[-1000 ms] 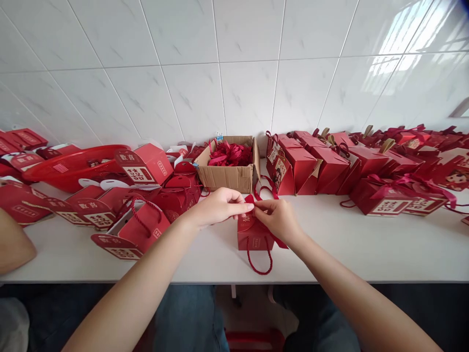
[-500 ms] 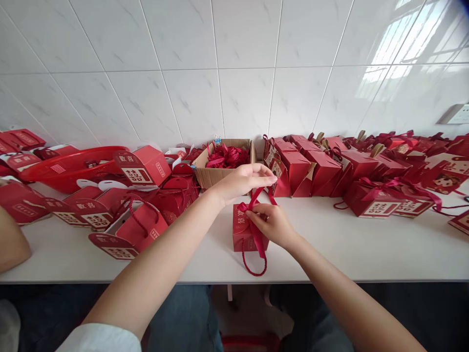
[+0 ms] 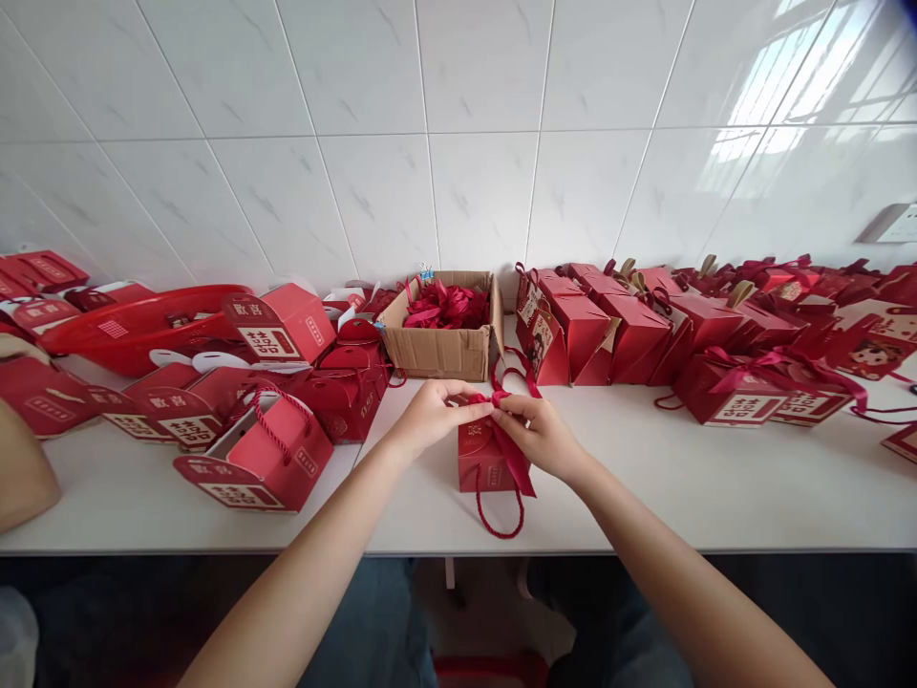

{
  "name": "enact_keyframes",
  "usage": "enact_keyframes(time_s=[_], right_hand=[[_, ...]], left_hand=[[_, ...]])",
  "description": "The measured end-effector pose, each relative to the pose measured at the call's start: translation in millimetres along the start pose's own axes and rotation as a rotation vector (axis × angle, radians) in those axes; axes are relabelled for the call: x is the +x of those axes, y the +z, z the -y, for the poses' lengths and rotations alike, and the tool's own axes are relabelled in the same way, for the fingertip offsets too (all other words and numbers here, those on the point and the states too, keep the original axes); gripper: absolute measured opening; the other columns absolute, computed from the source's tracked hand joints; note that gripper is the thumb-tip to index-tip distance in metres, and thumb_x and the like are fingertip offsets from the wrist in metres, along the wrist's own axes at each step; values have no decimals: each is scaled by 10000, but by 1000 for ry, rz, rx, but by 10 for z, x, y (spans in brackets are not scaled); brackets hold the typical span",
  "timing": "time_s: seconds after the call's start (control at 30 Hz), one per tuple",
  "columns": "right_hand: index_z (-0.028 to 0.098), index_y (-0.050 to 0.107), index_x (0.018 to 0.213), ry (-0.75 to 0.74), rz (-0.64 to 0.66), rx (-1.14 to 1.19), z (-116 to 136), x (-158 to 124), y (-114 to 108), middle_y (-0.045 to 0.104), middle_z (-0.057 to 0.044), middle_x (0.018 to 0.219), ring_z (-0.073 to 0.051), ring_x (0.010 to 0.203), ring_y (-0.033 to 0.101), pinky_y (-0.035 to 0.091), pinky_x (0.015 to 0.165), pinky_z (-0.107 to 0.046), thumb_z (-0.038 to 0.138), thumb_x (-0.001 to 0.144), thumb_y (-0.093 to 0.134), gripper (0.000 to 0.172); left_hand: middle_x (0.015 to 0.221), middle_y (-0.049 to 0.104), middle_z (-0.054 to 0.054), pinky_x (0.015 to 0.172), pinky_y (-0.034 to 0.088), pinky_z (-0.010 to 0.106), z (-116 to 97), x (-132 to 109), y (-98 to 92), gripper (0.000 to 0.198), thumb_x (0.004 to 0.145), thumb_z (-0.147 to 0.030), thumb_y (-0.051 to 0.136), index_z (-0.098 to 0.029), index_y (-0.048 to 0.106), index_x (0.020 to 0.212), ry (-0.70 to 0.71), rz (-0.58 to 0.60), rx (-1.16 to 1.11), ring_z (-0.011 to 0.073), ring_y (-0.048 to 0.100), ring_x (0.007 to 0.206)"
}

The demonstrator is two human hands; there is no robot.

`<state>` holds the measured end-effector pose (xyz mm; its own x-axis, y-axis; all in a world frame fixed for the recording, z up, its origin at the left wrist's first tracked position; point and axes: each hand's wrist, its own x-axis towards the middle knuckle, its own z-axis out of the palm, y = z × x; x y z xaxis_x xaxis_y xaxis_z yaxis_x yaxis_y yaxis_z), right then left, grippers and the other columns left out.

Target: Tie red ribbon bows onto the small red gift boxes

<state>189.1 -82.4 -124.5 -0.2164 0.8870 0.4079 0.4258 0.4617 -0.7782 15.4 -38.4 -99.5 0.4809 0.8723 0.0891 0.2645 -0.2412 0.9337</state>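
A small red gift box (image 3: 473, 459) stands on the white table in front of me, a rope handle (image 3: 500, 535) looping out toward the near edge. A dark red ribbon (image 3: 517, 465) lies over its top, one tail hanging down the near side. My left hand (image 3: 440, 418) pinches the ribbon at the top of the box from the left. Close against it, my right hand (image 3: 537, 430) grips the ribbon from the right, fingertips together. The fingers cover the spot where the ribbon crosses, so its knot or loop is hidden.
Behind the box stands a cardboard box (image 3: 444, 352) of red ribbons. Rows of closed red boxes (image 3: 637, 334) line the wall at right. Open gift boxes (image 3: 287, 459) and a red basin (image 3: 136, 330) are at left, beside another person's arm (image 3: 25, 468).
My left hand has come down from above the box, where it held a ribbon end raised, and now meets my right hand at the ribbon. The box has shifted slightly right.
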Motion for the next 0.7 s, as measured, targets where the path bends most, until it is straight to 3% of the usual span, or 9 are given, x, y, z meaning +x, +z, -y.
enact_keyframes(time_s=[0.13,0.3,0.4,0.5,0.6,0.7], right_hand=[[186,425,595,14,26,23,15,-6,-1,374,22,594,-110,556,319,278,507,-243,380,905,429,366],[178,457,599,64,7,83,36,-5,15,344,29,581,-101,537,289,248,492,-247,436,904,444,399],[176,448,570,101,-3,105,39,-1,11,310,35,551,-97,520,272,220,479,-249,487,889,448,446],[174,476,598,142,-2,132,27,2,5,366,29,553,-98,513,309,230,472,-244,489,879,452,422],[189,503,754,174,-48,219,-4,4,19,501,21,608,-108,523,406,294,482,-228,454,850,498,282],[229,393,889,207,-106,328,-38,7,50,544,54,585,-101,464,399,292,455,-212,406,815,545,245]], left_hand=[[853,728,68,762,491,309,61,19,49,267,714,-394,700,-147,716,816,60,-89,5,183,639,790],[819,693,51,766,487,296,152,-35,111,136,777,-287,627,-165,688,783,342,-262,227,171,625,797],[822,689,62,763,492,300,184,-65,146,117,795,-258,609,-171,686,779,440,-308,286,174,627,797],[805,690,58,753,500,302,203,-75,163,115,799,-273,616,-181,677,768,461,-336,272,175,629,782],[801,689,53,767,503,305,221,-78,168,121,796,-292,621,-183,666,766,439,-356,241,175,632,782],[858,704,57,834,497,322,230,-85,174,136,800,-312,609,-186,659,794,367,-319,215,191,644,855]])
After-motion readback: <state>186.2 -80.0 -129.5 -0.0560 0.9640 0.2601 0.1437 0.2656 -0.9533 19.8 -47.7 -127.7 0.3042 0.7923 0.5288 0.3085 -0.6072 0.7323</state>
